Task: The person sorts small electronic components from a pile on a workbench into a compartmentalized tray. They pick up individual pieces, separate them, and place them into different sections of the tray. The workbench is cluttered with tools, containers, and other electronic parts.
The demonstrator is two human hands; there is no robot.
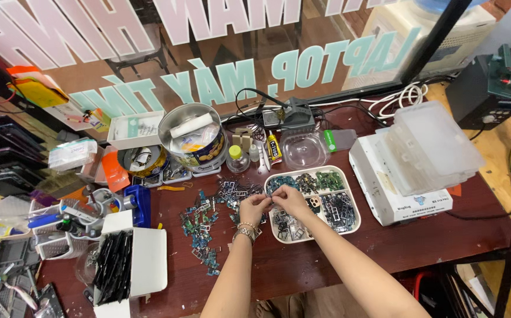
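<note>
Pinching one small part between left hand (254, 208) and right hand (290, 201), fingers closed, above the sorting tray (355, 217) rim; bare table (302, 259) nearer.

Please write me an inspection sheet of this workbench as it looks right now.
Surface: dark red-brown table, crowded.
Job's things: white divided tray of small parts; loose heap of small parts on the table left of the tray.
Clutter: round tin, white box of black strips, stacked clear lids on a white machine.
Hands: left hand and right hand meet at the tray's left edge, pinching something tiny.
Cables: white coil; black leads.
Surroundings: lettered glass panel.
</note>
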